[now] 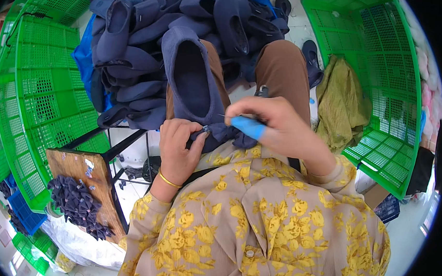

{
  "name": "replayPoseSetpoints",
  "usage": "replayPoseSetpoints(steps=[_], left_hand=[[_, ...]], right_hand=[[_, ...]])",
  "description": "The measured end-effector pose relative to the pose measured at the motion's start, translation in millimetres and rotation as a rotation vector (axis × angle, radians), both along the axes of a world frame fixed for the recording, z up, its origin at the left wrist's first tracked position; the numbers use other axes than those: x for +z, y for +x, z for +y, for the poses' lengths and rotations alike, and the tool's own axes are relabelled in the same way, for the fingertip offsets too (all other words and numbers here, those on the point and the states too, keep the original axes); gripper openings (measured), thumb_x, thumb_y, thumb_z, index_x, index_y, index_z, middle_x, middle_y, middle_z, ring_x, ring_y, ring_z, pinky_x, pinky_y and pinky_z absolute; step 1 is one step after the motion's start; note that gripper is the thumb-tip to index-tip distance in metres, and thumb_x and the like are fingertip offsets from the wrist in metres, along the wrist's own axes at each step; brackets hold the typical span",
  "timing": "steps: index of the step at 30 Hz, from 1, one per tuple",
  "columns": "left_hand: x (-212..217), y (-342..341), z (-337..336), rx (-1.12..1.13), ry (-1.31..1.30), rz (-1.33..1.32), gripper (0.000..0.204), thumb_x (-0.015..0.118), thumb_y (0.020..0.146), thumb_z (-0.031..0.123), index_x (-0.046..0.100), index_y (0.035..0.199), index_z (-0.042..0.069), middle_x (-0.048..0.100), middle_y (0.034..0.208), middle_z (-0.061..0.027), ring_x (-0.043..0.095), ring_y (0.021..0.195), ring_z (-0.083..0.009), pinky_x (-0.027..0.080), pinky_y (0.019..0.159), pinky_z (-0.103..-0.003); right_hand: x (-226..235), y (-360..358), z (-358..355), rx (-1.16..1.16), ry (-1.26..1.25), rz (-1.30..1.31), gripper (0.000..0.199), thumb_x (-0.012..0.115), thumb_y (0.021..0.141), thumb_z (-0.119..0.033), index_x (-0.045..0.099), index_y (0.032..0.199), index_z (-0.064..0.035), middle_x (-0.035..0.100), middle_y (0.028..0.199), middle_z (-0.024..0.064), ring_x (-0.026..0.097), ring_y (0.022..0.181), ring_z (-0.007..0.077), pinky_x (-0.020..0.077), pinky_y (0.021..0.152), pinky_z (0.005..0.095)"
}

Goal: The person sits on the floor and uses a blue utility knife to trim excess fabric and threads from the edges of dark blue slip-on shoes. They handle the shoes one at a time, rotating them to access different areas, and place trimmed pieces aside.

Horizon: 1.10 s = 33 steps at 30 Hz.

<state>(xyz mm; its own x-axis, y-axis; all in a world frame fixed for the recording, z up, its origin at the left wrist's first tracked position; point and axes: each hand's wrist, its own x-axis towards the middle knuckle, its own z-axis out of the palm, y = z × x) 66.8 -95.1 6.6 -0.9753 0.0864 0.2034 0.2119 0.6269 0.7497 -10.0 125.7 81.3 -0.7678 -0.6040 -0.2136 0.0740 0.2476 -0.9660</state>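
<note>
A dark blue knit slipper [197,79] rests tilted across my lap, its opening facing up. My left hand [179,145] is closed at its lower end, thumb and fingers pinching dark blue fabric with a small shiny trim [205,129]. My right hand [269,122], slightly blurred, is closed just to the right. A thin needle-like tip pokes out from its fingers toward the slipper. A blue wrap [248,126] covers one of its digits. Above that hand shows a short dark handle-like piece [262,91]; whether it joins the tip is hidden.
A heap of dark blue slippers [139,61] lies ahead, beyond my knees. At left, a wooden-topped stool [105,191] bears a pile of dark fabric bows [78,204]. Green plastic crates [33,82] stand left, and another crate [388,63] right with an olive cloth [340,106].
</note>
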Motion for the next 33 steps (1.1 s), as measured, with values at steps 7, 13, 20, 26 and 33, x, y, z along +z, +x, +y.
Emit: replayPoseSetpoints(steps=[7, 13, 20, 26, 33], left_hand=[[4.9, 2.4, 4.3, 0.010, -0.010, 0.069, 0.021, 0.075, 0.069, -0.002, 0.062, 0.084, 0.003, 0.058, 0.083, -0.0100, 0.054, 0.079, -0.0278, 0.043, 0.070, -0.035], [2.9, 2.9, 4.6, 0.011, -0.008, 0.089, 0.022, 0.076, 0.068, -0.002, 0.062, 0.084, 0.003, 0.058, 0.083, -0.0096, 0.055, 0.079, -0.0274, 0.043, 0.070, -0.035], [1.5, 2.3, 5.9, 0.009, -0.021, 0.103, 0.021, 0.075, 0.067, -0.003, 0.062, 0.082, 0.003, 0.059, 0.084, -0.0098, 0.055, 0.080, -0.0278, 0.042, 0.071, -0.035], [-8.7, 5.7, 3.7, 0.014, -0.046, 0.073, 0.022, 0.075, 0.068, -0.001, 0.063, 0.085, 0.006, 0.058, 0.084, -0.0066, 0.054, 0.080, -0.0263, 0.040, 0.072, -0.037], [-4.1, 16.5, 2.6, 0.117, 0.083, 0.009, 0.020, 0.077, 0.070, -0.001, 0.070, 0.088, 0.005, 0.055, 0.082, -0.0062, 0.054, 0.074, -0.0210, 0.043, 0.062, -0.030]], right_hand=[[-42.1, 18.7, -19.0, 0.120, 0.281, 0.345, 0.023, 0.059, 0.074, 0.001, 0.065, 0.096, -0.0050, 0.067, 0.084, 0.0162, 0.064, 0.080, 0.0366, 0.0509, 0.071, 0.0446], [-41.2, 16.9, -21.1, 0.150, 0.333, 0.366, 0.019, 0.060, 0.073, -0.002, 0.066, 0.091, -0.0023, 0.067, 0.082, 0.0176, 0.065, 0.079, 0.0370, 0.0516, 0.072, 0.0460], [-35.0, 13.5, -31.1, 0.228, 0.489, 0.322, 0.014, 0.060, 0.073, -0.004, 0.064, 0.086, -0.0006, 0.067, 0.080, 0.0205, 0.066, 0.078, 0.0384, 0.0525, 0.071, 0.0467], [-37.5, 12.8, -44.5, 0.245, 0.575, 0.339, 0.013, 0.061, 0.076, -0.006, 0.066, 0.087, -0.0015, 0.067, 0.081, 0.0206, 0.066, 0.078, 0.0377, 0.0523, 0.070, 0.0466], [-49.9, 1.4, -25.5, 0.280, 0.422, 0.373, 0.030, 0.058, 0.078, -0.003, 0.069, 0.105, -0.0123, 0.069, 0.084, 0.0165, 0.067, 0.080, 0.0355, 0.0512, 0.072, 0.0450]])
